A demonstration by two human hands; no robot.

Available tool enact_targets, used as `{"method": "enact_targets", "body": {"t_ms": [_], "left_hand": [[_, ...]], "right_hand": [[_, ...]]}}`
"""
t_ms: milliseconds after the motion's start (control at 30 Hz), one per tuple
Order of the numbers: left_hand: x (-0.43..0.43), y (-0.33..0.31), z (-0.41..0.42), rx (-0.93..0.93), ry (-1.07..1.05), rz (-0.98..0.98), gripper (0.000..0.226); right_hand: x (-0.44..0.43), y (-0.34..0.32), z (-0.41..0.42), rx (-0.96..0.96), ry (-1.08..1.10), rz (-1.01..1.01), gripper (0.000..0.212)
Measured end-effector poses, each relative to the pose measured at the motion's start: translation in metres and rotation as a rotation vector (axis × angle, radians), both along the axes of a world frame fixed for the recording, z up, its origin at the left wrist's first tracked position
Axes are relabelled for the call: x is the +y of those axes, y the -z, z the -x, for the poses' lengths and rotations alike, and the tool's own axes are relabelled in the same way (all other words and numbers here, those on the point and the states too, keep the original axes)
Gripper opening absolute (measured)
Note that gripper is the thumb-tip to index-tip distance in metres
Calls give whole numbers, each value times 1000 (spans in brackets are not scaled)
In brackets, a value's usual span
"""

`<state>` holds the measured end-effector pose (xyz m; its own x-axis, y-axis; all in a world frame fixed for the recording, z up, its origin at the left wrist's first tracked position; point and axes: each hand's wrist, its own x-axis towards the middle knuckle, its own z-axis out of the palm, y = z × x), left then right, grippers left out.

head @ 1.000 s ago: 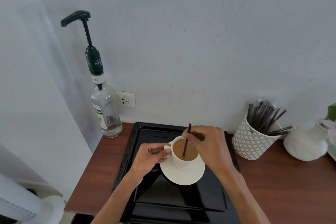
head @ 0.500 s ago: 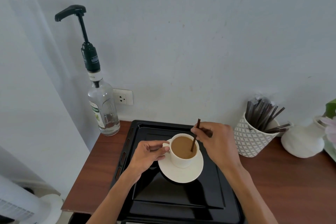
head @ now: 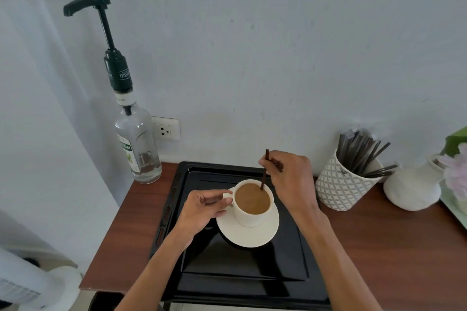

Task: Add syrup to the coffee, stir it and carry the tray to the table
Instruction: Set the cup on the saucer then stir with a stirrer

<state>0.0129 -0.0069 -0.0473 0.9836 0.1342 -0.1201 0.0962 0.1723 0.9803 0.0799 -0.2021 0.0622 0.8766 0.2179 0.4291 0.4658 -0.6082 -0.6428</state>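
A white cup (head: 250,217) of light-brown coffee stands on a white saucer (head: 249,236) in the black tray (head: 242,272). My left hand (head: 202,209) pinches the cup's handle on its left side. My right hand (head: 290,179) holds a dark stirrer stick (head: 264,171) whose lower end dips into the coffee at the cup's far right rim. The clear syrup bottle (head: 137,144) with a tall black pump stands at the back left corner, off the tray.
A patterned white holder (head: 338,189) with several dark stirrers stands right of the tray, a white jug (head: 412,189) and pink flower beyond it. A wall socket (head: 165,129) sits behind the bottle. The wooden counter (head: 391,247) ends left of the tray; a white fan (head: 25,285) stands below.
The stirrer has moved from the cup's middle to its far right rim, my right hand going with it. My left hand stays on the handle. The view has shifted slightly.
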Motion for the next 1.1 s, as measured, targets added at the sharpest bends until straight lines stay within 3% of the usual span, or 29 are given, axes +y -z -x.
{"method": "enact_targets", "body": {"t_ms": [333, 633, 800, 967, 1100], "left_hand": [[0, -2, -1, 14, -7, -7, 18], [0, -2, 0, -2, 7, 5, 28], [0, -2, 1, -3, 0, -4, 27], [0, -2, 2, -1, 1, -2, 27], [-1, -2, 1, -1, -6, -4, 25]], "right_hand": [[9, 0, 6, 48, -1, -113, 9], [6, -1, 22, 171, -110, -116, 10], [4, -4, 12, 129, -94, -131, 9], [-7, -6, 7, 37, -27, -8, 10], [-13, -8, 17, 126, -70, 3, 13]]}}
